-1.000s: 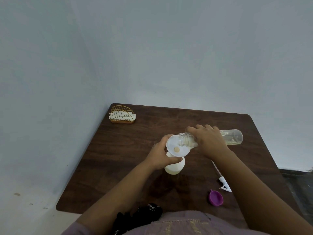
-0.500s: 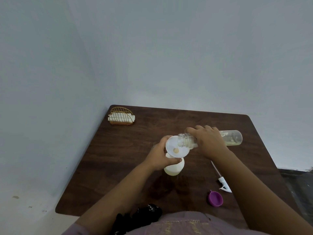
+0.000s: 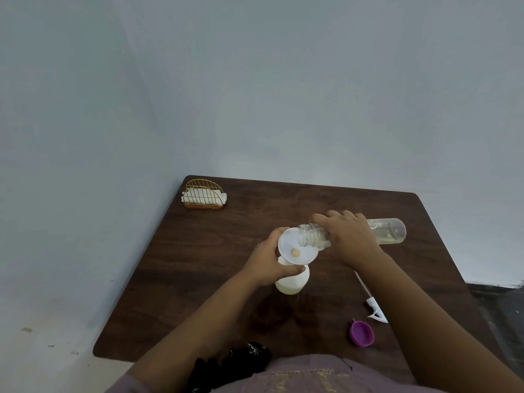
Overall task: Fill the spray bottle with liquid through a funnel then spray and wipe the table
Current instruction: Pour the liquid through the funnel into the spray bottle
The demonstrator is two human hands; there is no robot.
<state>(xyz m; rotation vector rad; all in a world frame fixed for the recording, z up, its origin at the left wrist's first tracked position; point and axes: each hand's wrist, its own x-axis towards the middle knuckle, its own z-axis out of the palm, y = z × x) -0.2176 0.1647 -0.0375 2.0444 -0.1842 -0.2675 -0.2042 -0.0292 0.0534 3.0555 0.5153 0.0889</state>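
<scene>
Right now your left hand (image 3: 266, 263) curls its fingers around the neck of the white spray bottle (image 3: 292, 282) and the funnel (image 3: 297, 249) seated in it, steadying both near the middle of the table (image 3: 226, 265). Your right hand (image 3: 350, 239) wraps its fingers around a clear bottle (image 3: 388, 231), tipped sideways with its open mouth over the funnel rim so the liquid can run in. A purple cap (image 3: 361, 333) and the spray head (image 3: 375, 310) lie near the front edge on your right; a napkin holder (image 3: 204, 194) sits at the far left corner, well apart.

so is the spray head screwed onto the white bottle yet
No, the spray head lies loose on the table, while a funnel sits in the white bottle.
</scene>
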